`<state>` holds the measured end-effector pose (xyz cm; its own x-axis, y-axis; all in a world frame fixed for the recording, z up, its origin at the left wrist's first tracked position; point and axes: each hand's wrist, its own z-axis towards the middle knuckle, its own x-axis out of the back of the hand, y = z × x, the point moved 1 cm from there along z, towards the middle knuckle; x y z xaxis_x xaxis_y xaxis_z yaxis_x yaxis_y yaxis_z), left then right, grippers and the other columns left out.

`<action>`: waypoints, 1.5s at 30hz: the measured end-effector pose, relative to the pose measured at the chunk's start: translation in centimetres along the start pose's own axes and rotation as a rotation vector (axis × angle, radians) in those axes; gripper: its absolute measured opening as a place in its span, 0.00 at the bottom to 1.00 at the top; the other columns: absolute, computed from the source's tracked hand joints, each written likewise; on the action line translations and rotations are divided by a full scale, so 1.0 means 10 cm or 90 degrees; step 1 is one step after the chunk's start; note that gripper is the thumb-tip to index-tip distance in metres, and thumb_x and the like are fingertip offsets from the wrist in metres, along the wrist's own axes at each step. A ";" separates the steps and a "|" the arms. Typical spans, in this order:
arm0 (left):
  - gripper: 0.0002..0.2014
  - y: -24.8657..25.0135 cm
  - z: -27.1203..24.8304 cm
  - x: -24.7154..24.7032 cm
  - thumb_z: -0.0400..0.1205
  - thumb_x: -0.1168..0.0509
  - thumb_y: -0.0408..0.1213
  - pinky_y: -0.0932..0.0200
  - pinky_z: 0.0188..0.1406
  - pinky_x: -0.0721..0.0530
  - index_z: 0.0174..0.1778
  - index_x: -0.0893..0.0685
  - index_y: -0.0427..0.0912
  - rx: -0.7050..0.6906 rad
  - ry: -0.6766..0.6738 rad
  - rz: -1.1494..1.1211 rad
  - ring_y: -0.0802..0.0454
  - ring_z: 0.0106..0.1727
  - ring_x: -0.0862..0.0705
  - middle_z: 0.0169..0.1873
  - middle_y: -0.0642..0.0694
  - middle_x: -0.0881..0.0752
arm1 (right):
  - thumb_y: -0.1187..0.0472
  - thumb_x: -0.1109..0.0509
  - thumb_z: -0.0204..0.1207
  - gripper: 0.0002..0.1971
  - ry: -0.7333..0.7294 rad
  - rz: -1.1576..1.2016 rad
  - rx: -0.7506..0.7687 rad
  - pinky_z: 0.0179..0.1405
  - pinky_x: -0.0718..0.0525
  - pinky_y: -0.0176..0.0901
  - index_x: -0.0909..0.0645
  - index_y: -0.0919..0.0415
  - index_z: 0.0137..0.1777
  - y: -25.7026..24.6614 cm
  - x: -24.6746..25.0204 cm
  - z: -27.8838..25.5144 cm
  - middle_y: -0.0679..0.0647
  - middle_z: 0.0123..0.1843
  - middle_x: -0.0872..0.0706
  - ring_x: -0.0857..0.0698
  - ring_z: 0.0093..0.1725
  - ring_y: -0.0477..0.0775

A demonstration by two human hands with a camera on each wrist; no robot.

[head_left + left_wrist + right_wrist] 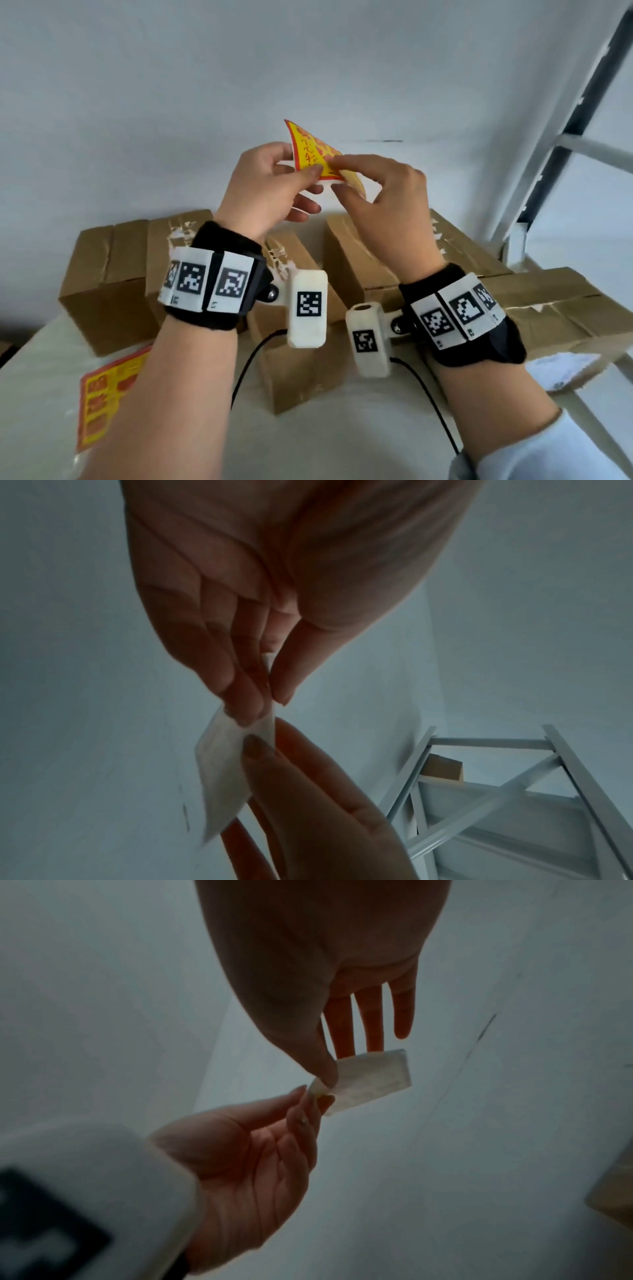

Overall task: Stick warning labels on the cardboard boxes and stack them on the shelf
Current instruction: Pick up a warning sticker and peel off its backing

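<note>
A yellow and red warning label is held up in front of the wall, above the boxes. My left hand pinches its lower left part and my right hand pinches its lower right corner, which curls away. In the left wrist view my left hand nips the label's white back between thumb and fingers. In the right wrist view my right hand pinches a corner of the label beside my left hand. Several brown cardboard boxes lie on the table.
A sheet of yellow and red labels lies on the table at the lower left. A grey metal shelf frame stands at the right; the left wrist view shows a cardboard box on the shelf. A white wall is behind.
</note>
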<state>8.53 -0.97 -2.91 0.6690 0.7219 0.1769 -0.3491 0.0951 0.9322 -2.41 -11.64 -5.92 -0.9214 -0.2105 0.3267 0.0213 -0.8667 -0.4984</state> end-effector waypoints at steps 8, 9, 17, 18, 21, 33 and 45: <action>0.15 -0.23 0.04 0.05 0.81 0.30 0.47 0.67 0.20 0.26 0.32 0.15 0.43 0.009 -0.034 -0.082 0.57 0.20 0.20 0.21 0.52 0.16 | 0.61 0.29 0.72 0.13 -0.094 -0.026 -0.097 0.57 0.19 0.27 0.08 0.50 0.53 -0.14 0.08 0.02 0.38 0.52 0.08 0.14 0.57 0.34; 0.14 -0.24 0.05 0.07 0.81 0.30 0.47 0.67 0.21 0.25 0.33 0.15 0.43 0.010 -0.041 -0.103 0.57 0.21 0.19 0.22 0.52 0.15 | 0.54 0.29 0.71 0.12 -0.109 -0.021 -0.100 0.55 0.18 0.28 0.08 0.49 0.52 -0.20 0.09 0.05 0.36 0.50 0.08 0.14 0.56 0.33; 0.09 -0.27 0.10 0.26 0.83 0.32 0.44 0.65 0.28 0.18 0.41 0.11 0.46 -0.015 -0.092 -0.118 0.56 0.29 0.12 0.32 0.51 0.09 | 0.61 0.25 0.76 0.07 -0.087 0.083 -0.074 0.57 0.11 0.52 0.08 0.53 0.51 -0.33 0.02 0.22 0.43 0.45 0.06 0.08 0.49 0.42; 0.08 -0.27 0.09 0.27 0.84 0.33 0.43 0.64 0.29 0.17 0.42 0.11 0.46 -0.026 -0.101 -0.100 0.55 0.30 0.12 0.33 0.51 0.09 | 0.61 0.25 0.76 0.07 -0.079 0.089 -0.079 0.56 0.11 0.49 0.08 0.54 0.51 -0.31 -0.02 0.21 0.44 0.45 0.06 0.08 0.48 0.42; 0.08 -0.27 0.07 0.27 0.86 0.36 0.38 0.62 0.30 0.16 0.46 0.13 0.44 -0.053 -0.125 -0.077 0.54 0.31 0.11 0.33 0.51 0.09 | 0.63 0.26 0.76 0.06 -0.090 0.113 -0.082 0.51 0.11 0.42 0.08 0.56 0.49 -0.27 -0.14 0.16 0.45 0.42 0.07 0.08 0.45 0.42; 0.12 -0.23 0.06 0.23 0.87 0.41 0.29 0.62 0.31 0.14 0.44 0.14 0.42 -0.123 -0.149 0.008 0.53 0.34 0.10 0.32 0.51 0.09 | 0.66 0.23 0.75 0.08 -0.098 0.174 -0.071 0.48 0.13 0.33 0.09 0.56 0.52 -0.17 -0.15 0.15 0.43 0.44 0.08 0.08 0.45 0.40; 0.12 -0.24 0.06 0.19 0.87 0.42 0.28 0.58 0.33 0.14 0.47 0.14 0.42 -0.112 -0.155 0.046 0.52 0.35 0.10 0.34 0.48 0.09 | 0.65 0.20 0.72 0.07 -0.112 0.183 -0.085 0.48 0.11 0.39 0.08 0.58 0.49 -0.08 -0.14 0.17 0.49 0.42 0.07 0.07 0.43 0.44</action>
<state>11.02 -0.27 -4.64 0.7690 0.5470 0.3309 -0.4949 0.1818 0.8497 -0.51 -11.39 -4.63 -0.8038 -0.5218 0.2857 0.2084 -0.6968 -0.6864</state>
